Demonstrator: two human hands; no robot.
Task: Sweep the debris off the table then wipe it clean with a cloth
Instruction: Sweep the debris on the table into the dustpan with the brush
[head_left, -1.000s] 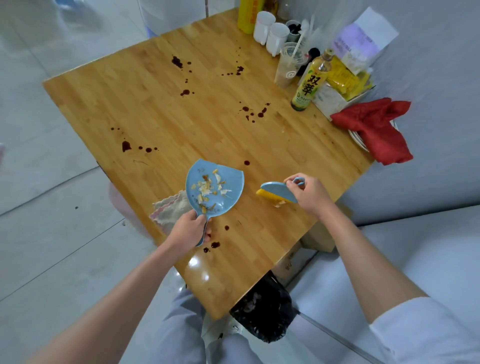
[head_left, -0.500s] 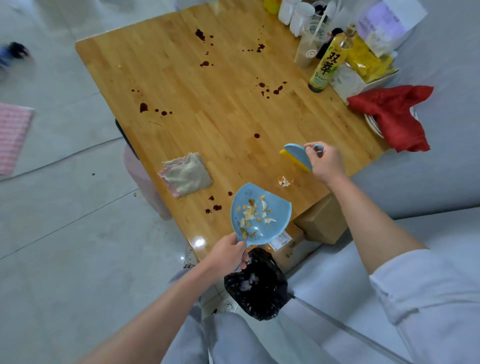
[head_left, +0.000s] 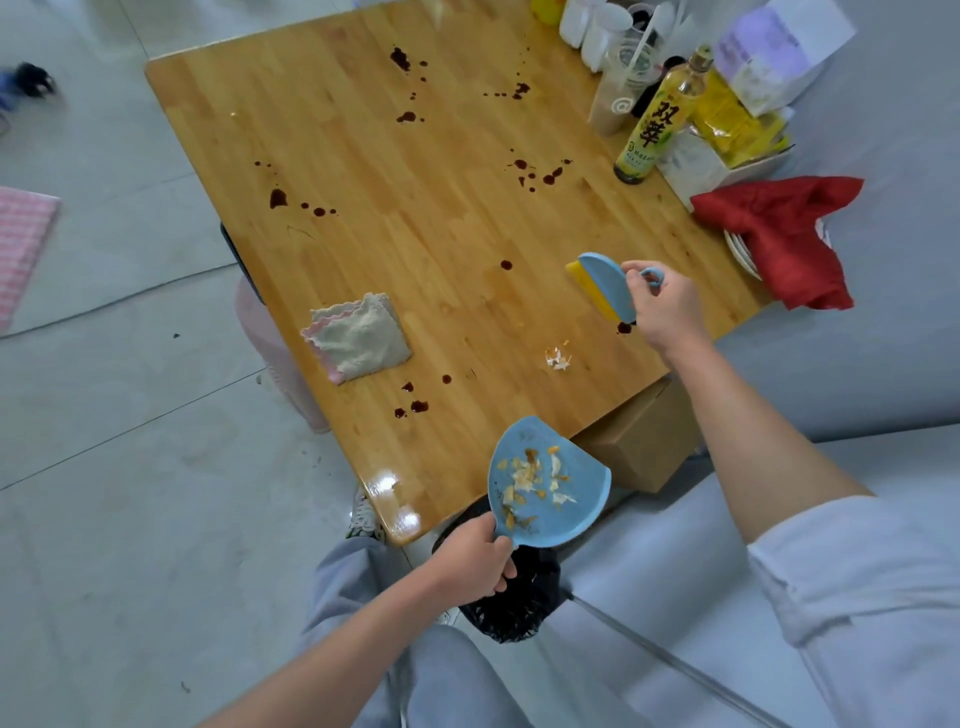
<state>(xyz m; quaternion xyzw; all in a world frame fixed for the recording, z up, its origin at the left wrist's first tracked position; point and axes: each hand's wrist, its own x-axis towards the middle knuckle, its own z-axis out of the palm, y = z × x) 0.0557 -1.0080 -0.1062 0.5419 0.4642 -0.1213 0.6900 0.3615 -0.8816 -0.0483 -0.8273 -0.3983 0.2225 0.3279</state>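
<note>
My left hand (head_left: 475, 561) grips the handle of a blue dustpan (head_left: 550, 483) holding several scraps, held past the near edge of the wooden table (head_left: 415, 234) and above a black bin bag (head_left: 511, 613). My right hand (head_left: 662, 304) holds a small blue brush with yellow bristles (head_left: 605, 283) just above the table near its right edge. A small heap of pale debris (head_left: 557, 358) lies on the wood between brush and dustpan. A folded grey-and-pink cloth (head_left: 358, 338) rests near the left edge. Dark red stains (head_left: 535, 174) dot the tabletop.
At the far right corner stand white cups (head_left: 592, 26), a plastic cup (head_left: 621, 85), a green-labelled bottle (head_left: 657, 124), a box with yellow packets (head_left: 727, 140) and a red cloth (head_left: 779, 234) over plates. A cardboard box (head_left: 644, 441) sits under the table.
My left hand has carried the dustpan off the table toward me, over the black bin bag. The brush has lifted away, leaving a small heap of debris on the wood.
</note>
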